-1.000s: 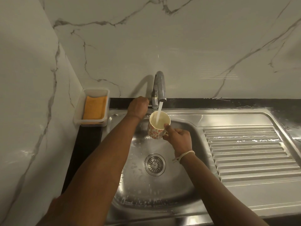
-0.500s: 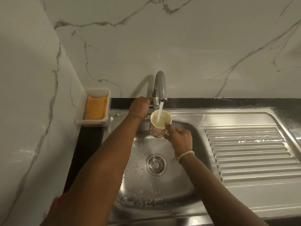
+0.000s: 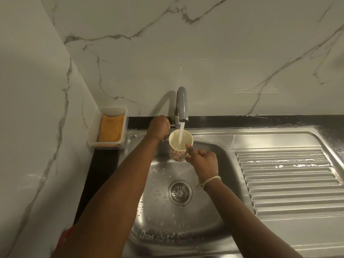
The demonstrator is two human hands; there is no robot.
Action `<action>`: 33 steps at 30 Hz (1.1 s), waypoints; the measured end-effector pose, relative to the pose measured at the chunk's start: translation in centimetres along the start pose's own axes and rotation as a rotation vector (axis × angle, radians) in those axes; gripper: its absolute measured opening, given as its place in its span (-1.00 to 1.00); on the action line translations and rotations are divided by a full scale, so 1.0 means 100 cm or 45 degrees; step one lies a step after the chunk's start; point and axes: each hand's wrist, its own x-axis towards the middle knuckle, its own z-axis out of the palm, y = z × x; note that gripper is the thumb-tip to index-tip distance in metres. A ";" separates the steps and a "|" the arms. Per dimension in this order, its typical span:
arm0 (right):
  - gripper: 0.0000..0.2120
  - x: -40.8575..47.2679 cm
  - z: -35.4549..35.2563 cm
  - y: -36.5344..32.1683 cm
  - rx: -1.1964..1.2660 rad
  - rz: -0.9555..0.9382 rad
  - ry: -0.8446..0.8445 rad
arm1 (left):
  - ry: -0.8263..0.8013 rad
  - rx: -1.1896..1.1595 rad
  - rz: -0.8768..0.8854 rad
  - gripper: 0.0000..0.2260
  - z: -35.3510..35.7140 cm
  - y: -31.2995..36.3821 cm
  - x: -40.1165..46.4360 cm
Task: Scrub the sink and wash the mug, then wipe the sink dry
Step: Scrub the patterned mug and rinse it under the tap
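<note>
Mug (image 3: pixel 179 146) upright under tap spout (image 3: pixel 182 105), over back of sink basin (image 3: pixel 219 164); cream inside, red flower print outside, no legible writing or brand. Water stream (image 3: pixel 181 134) falling straight into mug mouth. Gripped at its right side by right hand (image 3: pixel 203 161), thumb over rim, fingers curled; handle itself hidden behind that hand. Pale string band (image 3: pixel 209 181) tied at right wrist. Left hand (image 3: pixel 158 128) clenched around tap lever (image 3: pixel 172 125) just left of spout, only lever tip visible past knuckles. Drain strainer (image 3: pixel 179 192) in basin floor, below mug, droplets and suds scattered around it and along front wall. Ribbed drainboard (image 3: pixel 288 183) right of basin, wet streaks near top ribs. Clear plastic tray (image 3: pixel 93 138) on dark counter ledge at left corner, orange sponge (image 3: pixel 111 130) lying inside. White marble wall (image 3: pixel 223 53) behind, grey veins. Red fabric (image 3: pixel 65 235) at lower left edge, cut off, unidentifiable. Both forearms cropped by bottom of frame
</note>
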 end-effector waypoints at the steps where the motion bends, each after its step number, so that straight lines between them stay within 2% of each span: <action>1: -0.52 0.001 -0.001 -0.001 -0.010 -0.005 -0.010 | -0.036 -0.161 -0.049 -0.91 -0.002 -0.003 0.001; 4: -0.54 0.004 -0.004 -0.001 -0.028 -0.016 -0.032 | -0.129 -0.631 -0.271 -0.91 -0.005 -0.012 0.000; 6: -0.53 0.007 -0.005 0.000 -0.042 -0.026 -0.051 | -0.134 -0.785 -0.396 -0.87 -0.001 -0.017 0.000; 10: -0.53 0.011 -0.005 0.001 -0.065 -0.019 -0.090 | -0.138 -0.847 -0.553 -0.69 0.005 -0.012 -0.004; 15: -0.40 0.014 -0.009 0.003 -0.075 -0.048 -0.167 | -0.167 -0.942 -0.607 -0.73 0.010 -0.005 -0.004; 19: -0.44 0.018 -0.012 0.001 -0.109 -0.054 -0.185 | -0.175 -0.916 -0.571 -0.74 0.004 -0.001 -0.005; 21: -0.49 0.020 -0.014 0.001 -0.124 -0.052 -0.193 | -0.141 -0.840 -0.475 -0.74 -0.003 0.002 -0.006; 26: -0.53 0.019 -0.024 -0.002 -0.129 -0.036 -0.229 | -0.049 -0.120 0.100 -0.83 -0.029 0.038 -0.008; 28: -0.55 0.018 -0.035 -0.003 -0.159 -0.024 -0.247 | -0.087 0.062 0.119 -0.75 -0.036 0.045 -0.005; 30: -0.58 0.018 -0.051 -0.005 -0.133 0.011 -0.267 | -0.052 0.038 0.068 -0.72 -0.030 0.043 -0.006; 33: -0.59 0.020 -0.088 -0.007 -0.194 0.048 -0.228 | 0.337 -0.278 -0.085 -0.71 0.008 0.044 -0.024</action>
